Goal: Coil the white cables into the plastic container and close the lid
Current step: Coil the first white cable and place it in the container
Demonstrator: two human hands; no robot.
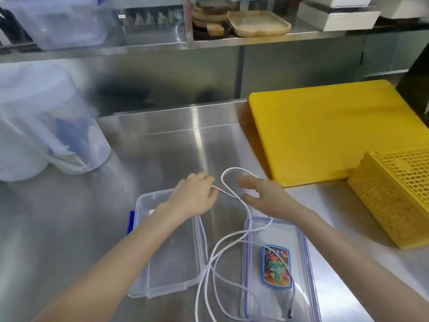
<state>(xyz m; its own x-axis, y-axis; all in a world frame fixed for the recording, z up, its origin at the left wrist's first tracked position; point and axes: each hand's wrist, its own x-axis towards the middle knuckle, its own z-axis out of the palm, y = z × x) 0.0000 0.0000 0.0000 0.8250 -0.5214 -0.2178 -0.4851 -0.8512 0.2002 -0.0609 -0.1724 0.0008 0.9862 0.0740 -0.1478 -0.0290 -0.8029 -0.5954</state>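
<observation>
A clear plastic container [171, 261] with a blue latch lies on the steel table under my left forearm. Its clear lid [274, 231], blue-edged with a colourful label, lies to its right. A white cable [216, 252] runs in loose loops between and across them, one loop reaching past my hands. My left hand [195, 196] is above the container's far end, its fingers curled and pinching the cable. My right hand [264, 196] hovers beside that loop, thumb and fingers spread, holding nothing.
A yellow cutting board [320, 133] lies at the back right, with a yellow perforated basket [399, 198] at the right edge. Translucent tubs [44, 126] stand at the left. A steel shelf behind carries wooden trays [257, 23].
</observation>
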